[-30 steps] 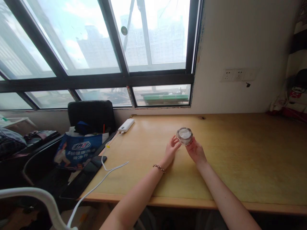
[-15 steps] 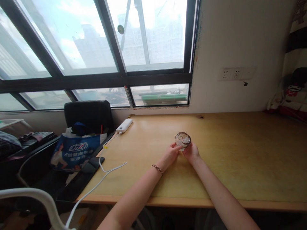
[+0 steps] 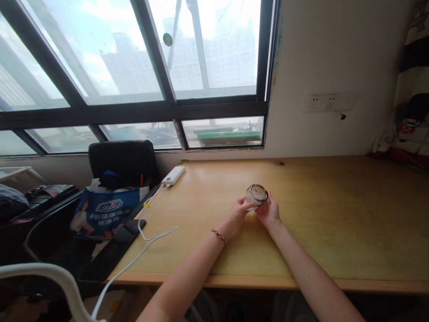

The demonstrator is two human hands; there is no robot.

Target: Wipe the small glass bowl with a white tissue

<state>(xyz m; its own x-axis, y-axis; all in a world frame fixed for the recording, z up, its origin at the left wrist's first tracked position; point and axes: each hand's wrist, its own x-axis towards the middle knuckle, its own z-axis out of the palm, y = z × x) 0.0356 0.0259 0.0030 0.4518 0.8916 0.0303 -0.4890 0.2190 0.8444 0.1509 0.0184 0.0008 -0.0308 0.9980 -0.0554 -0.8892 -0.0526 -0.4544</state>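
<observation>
Between my two hands, above the middle of the wooden desk (image 3: 201, 250), is a see-through glass cup (image 3: 256, 193) with a many-sided, brownish rim tilted toward me. My left hand (image 3: 238, 212) is closed on its left side, the thumb lying across the near wall. A braided bracelet circles that wrist. On the other side, my right hand (image 3: 269, 213) cups the glass from the right and below. Most of the right fingers are hidden behind the cup. Whether the cup's base touches the desk I cannot tell.
A white power bank (image 3: 173, 175) lies at the desk's far left corner, its white cable (image 3: 144, 246) trailing along the left edge. A dark phone-like slab (image 3: 129, 228) sits at that edge. Beyond it, a blue bag (image 3: 107, 210) rests on a black chair (image 3: 122, 156).
Both hands have shifted very slightly to the right with the glass cup, and its rim has turned a little. Nothing else has visibly moved.
</observation>
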